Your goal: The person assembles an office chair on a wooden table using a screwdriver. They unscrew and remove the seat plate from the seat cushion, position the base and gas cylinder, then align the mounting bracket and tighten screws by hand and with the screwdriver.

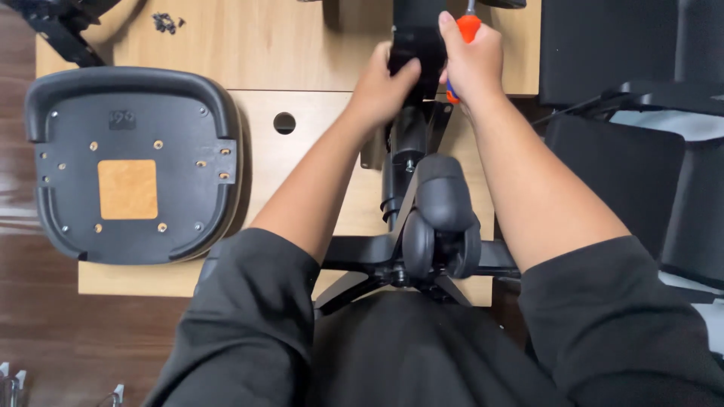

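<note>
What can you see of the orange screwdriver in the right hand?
Only a little of the screwdriver shows: an orange handle, plastic by the look of it, with a dark section at its top end near the frame edge. The right hand is wrapped around it, so just the top and a small orange bit below the fist are visible. It stands roughly upright beside the black chair part. Its tip is hidden.

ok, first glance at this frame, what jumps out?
Dead centre, the black chair base lies on the wooden board, caster wheel toward the camera. At top centre both hands work on its far end: the left hand grips the black part, and the right hand holds an orange-handled screwdriver. On the left, the upturned black seat pan with its tan square patch stands out.
</note>
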